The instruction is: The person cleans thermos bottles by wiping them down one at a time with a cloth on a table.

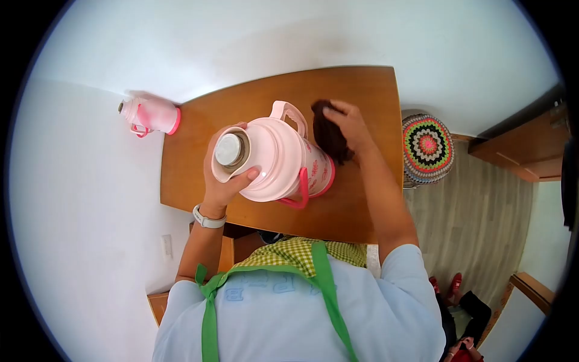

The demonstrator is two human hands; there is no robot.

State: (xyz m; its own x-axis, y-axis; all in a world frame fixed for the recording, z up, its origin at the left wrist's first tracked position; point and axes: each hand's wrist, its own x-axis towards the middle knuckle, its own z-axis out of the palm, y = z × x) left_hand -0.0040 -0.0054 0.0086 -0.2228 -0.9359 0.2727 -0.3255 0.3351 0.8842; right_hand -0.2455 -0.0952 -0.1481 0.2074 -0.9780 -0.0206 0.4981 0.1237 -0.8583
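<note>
A pink thermos flask (274, 151) with a silver stopper, a pale handle and a darker pink carrying handle stands on the wooden table (356, 211), its top tilted toward the left in this wide view. My left hand (224, 192) grips it round the neck and spout, thumb at the front, and a white watch band shows on that wrist. On the flask's far right side, my right hand (350, 125) is closed on a dark brown cloth (328, 134). The cloth is close to the lower side of the flask; whether they touch is hard to tell.
A second pink thermos flask (154, 116) is at the table's left end by the wall. A stool with a colourful crocheted cover (428, 143) stands to the right. Another person's legs and hands (467, 347) show at lower right, near a wooden-edged panel (512, 314).
</note>
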